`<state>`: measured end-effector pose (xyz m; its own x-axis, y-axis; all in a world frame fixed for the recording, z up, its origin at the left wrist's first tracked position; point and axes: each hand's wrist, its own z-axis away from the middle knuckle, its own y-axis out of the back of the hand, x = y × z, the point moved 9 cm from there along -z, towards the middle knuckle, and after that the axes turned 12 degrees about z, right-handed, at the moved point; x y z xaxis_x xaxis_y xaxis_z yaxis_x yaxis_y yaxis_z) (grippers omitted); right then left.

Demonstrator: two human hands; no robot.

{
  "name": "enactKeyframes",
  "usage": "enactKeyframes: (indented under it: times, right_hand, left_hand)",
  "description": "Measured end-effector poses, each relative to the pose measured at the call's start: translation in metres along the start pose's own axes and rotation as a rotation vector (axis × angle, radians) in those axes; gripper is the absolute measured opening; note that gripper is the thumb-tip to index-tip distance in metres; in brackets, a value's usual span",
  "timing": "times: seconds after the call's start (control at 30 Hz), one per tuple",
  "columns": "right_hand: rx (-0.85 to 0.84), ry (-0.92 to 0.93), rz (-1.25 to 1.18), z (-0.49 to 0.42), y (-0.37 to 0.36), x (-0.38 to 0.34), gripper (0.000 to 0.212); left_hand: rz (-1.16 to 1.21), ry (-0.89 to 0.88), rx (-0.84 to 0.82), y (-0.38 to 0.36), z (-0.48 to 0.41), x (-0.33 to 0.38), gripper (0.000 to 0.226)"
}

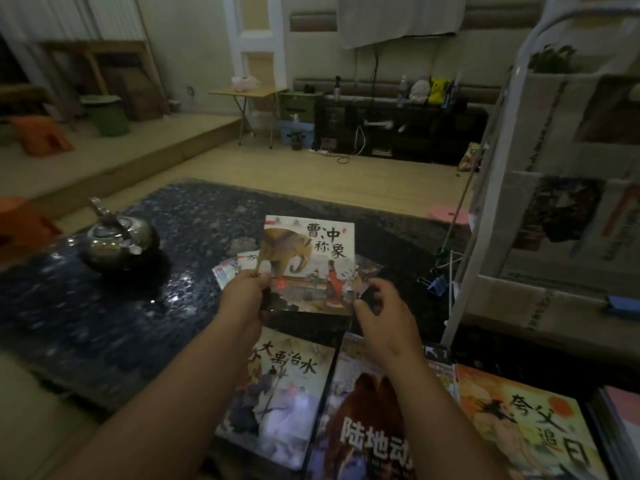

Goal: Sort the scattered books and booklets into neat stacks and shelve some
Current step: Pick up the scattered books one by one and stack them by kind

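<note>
The left hand [244, 294] fingers pinch the elephant booklet [311, 265] at its 8 o'clock corner. The right hand [384, 317] fingers, loosely curled and empty, hover at its 4 o'clock corner.

Elephant-cover booklet [313, 265] held up, tilted; three picture books [277, 403] flat side by side below, nearer the viewer.

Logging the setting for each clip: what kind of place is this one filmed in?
Most likely a home living room. A metal kettle stands on a dark speckled low table strewn with picture books, plush toys sit on a dark cabinet by the far wall, and a white rack stands at right.
</note>
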<state>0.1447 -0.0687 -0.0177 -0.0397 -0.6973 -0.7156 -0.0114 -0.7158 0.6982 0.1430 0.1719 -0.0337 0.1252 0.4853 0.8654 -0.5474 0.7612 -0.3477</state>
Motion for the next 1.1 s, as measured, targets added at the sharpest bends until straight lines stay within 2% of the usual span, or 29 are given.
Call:
enactKeyframes:
  times: [0.1, 0.27, 0.43, 0.57, 0.67, 0.73, 0.8, 0.93, 1.1]
  right_hand:
    - [-0.019, -0.059, -0.182, 0.004, -0.003, -0.001, 0.043]
    - [-0.042, -0.109, -0.174, 0.012, -0.019, -0.006, 0.036]
    - [0.037, -0.152, -0.231, 0.021, -0.015, -0.007, 0.024]
    - [-0.100, -0.047, -0.045, 0.024, -0.029, -0.016, 0.020]
    - [-0.253, -0.026, 0.070, 0.029, -0.044, -0.019, 0.018]
    - [-0.328, 0.023, 0.232, 0.033, -0.054, -0.021, 0.021]
    - [-0.372, 0.087, 0.421, 0.038, -0.064, -0.023, 0.029]
    - [-0.439, 0.182, 0.614, 0.045, -0.075, -0.028, 0.049]
    - [-0.451, 0.396, 0.942, 0.053, -0.090, -0.036, 0.038]
  left_hand:
    - [-0.055, 0.095, -0.004, 0.017, 0.012, 0.001, 0.017]
    - [-0.184, 0.226, -0.067, 0.042, 0.017, -0.009, 0.015]
    - [-0.325, 0.290, -0.182, 0.047, 0.019, -0.010, 0.016]
    - [-0.595, 0.153, -0.162, 0.054, 0.011, 0.005, 0.003]
    - [-0.694, 0.007, -0.138, 0.058, -0.001, 0.012, 0.016]
    - [-0.817, -0.054, -0.114, 0.061, -0.005, 0.015, 0.017]
    - [-0.962, -0.055, -0.117, 0.063, -0.009, 0.012, 0.016]
    - [-1.150, -0.064, -0.124, 0.066, -0.013, 0.010, 0.019]
    - [-1.309, -0.055, -0.107, 0.071, -0.015, 0.007, 0.027]
